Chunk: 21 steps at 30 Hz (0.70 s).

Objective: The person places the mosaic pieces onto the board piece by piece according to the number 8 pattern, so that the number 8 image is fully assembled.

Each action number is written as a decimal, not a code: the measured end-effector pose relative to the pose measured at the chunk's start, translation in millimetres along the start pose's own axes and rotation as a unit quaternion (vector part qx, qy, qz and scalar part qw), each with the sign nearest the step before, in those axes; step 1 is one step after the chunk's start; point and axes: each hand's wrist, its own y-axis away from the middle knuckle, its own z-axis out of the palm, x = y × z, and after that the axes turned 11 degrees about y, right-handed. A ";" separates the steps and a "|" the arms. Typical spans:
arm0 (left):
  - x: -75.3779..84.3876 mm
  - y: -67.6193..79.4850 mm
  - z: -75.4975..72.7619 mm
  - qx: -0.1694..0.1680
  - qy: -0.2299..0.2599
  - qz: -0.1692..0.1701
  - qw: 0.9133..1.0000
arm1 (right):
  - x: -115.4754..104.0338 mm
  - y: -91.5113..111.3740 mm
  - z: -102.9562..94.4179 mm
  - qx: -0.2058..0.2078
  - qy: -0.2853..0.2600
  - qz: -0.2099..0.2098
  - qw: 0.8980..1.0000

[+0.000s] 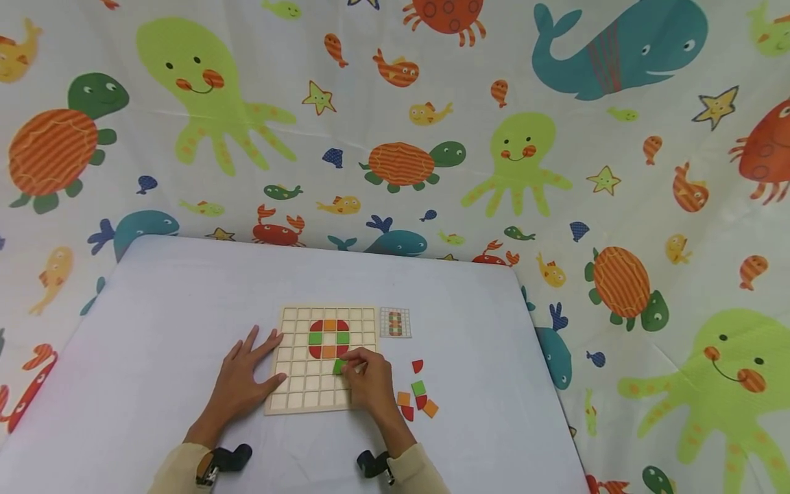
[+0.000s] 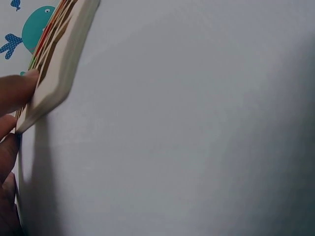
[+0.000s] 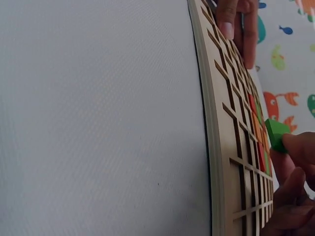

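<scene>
A wooden grid board (image 1: 296, 385) lies on the table, with red, orange and green tiles forming a ring around one bare cell in its upper middle. My right hand (image 1: 369, 381) pinches a green square tile (image 3: 277, 134) between thumb and fingertips, close over the cells just below the ring. At the board's left side, my left hand (image 1: 242, 376) has its fingers spread, with the fingertips and thumb (image 2: 19, 91) resting at the edge. Beside the board's top right corner lies a small pattern card (image 1: 395, 322) showing a coloured figure on a grid.
Several loose tiles lie to the right of the board, among them a red quarter-round (image 1: 417, 366), a green square (image 1: 418, 388) and an orange square (image 1: 431, 408). The white table (image 1: 469, 322) backs onto a curtain (image 1: 382, 89) printed with sea animals.
</scene>
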 end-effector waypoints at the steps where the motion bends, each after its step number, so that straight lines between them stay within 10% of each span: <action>1: 0.2 0.0 -0.2 0.000 0.000 0.000 1.000 | 0.4 -0.4 -0.5 -0.001 0.000 -0.001 1.000; 21: 2.0 0.0 -1.5 -0.008 0.003 -0.009 1.000 | -19.4 4.5 37.7 -0.007 0.125 -0.014 0.992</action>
